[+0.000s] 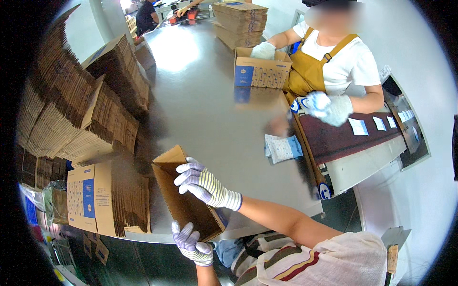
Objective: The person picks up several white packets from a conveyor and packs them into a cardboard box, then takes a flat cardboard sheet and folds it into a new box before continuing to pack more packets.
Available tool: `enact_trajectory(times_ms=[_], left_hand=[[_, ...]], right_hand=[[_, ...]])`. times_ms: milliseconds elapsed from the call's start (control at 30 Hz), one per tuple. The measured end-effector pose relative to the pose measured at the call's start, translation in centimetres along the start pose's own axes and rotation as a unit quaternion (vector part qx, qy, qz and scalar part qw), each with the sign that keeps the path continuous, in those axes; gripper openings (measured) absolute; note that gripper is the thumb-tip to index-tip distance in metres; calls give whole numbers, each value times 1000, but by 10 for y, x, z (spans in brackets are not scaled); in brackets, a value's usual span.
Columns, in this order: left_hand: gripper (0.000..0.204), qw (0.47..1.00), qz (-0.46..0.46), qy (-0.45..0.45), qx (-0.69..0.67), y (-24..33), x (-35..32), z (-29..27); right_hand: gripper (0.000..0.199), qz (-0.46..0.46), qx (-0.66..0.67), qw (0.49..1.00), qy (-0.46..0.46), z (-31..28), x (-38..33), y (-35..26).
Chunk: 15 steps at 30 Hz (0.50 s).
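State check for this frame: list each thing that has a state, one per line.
Brown cardboard box at table edge: open, tilted, held by both hands.
Left hand in striped glove: grips box's lower edge.
Right hand in striped glove: rests on box's upper wall.
Printed cardboard box by co-worker: upright, top open.
Flattened cardboard stacks: folded flat, piled.

An open brown carton (183, 198) lies tilted at six o'clock. At eight stands a bundle of flat cartons (102, 200), brown with blue panels. At one sits an open blue-and-brown carton (260, 71). White-and-blue slips (358, 127) lie at three.
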State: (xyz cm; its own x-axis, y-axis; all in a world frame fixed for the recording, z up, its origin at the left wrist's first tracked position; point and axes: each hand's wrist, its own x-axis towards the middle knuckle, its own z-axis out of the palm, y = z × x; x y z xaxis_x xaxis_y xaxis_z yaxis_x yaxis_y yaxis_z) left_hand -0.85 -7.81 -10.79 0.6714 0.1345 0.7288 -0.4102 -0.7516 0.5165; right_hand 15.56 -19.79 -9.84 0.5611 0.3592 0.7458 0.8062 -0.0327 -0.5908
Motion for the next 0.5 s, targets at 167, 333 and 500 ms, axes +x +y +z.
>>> enact_trajectory(times_ms=[167, 333, 500], left_hand=[[38, 1000, -1, 7, -5, 0, -1, 2], [39, 1000, -5, 10, -4, 2, 0, 2], [39, 1000, -6, 4, -4, 2, 0, 2]], right_hand=[[24, -12, -1, 1000, -3, 0, -2, 3], [25, -10, 1, 1000, -3, -1, -2, 3], [25, 4, 18, 1000, 0, 1, -4, 4]])
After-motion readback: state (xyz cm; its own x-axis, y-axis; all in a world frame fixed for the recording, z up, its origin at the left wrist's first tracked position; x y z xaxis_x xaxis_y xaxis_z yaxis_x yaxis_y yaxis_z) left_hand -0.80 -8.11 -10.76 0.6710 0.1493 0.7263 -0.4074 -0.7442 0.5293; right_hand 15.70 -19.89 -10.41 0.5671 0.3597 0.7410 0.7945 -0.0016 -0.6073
